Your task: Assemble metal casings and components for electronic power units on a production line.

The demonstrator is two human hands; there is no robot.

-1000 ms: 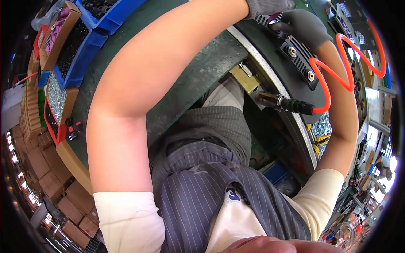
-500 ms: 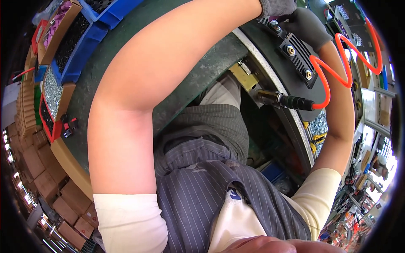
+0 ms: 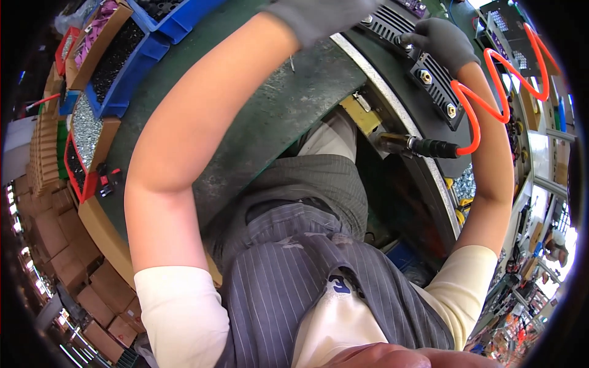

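A long black metal plate with slots [image 3: 386,24] is placed at the far right of the dark green worktable [image 3: 257,132]. At its near end a small silver fitting [image 3: 402,42] is seen, and this end is reached by the right hand [image 3: 445,44], which is covered with a dark grey glove. Its fingers are bent close to the fitting, but whether the fitting is pinched cannot be told. The left hand [image 3: 322,18], also gloved in grey, is held over the far side of the table, to the left of the plate. It is blurred and partly cut by the picture's upper edge, so its finger position cannot be told.

Just nearer, a second black slotted plate [image 3: 437,92] is laid, with two brass-coloured fittings [image 3: 424,76] fixed on it. Nearer again, a black and metal cylindrical air tool [image 3: 434,148] is seen, to which an orange coiled hose [image 3: 476,132] is joined. At the far left, a blue plastic bin [image 3: 142,64] is filled with small black parts, and a red tray [image 3: 89,195] is placed nearer.
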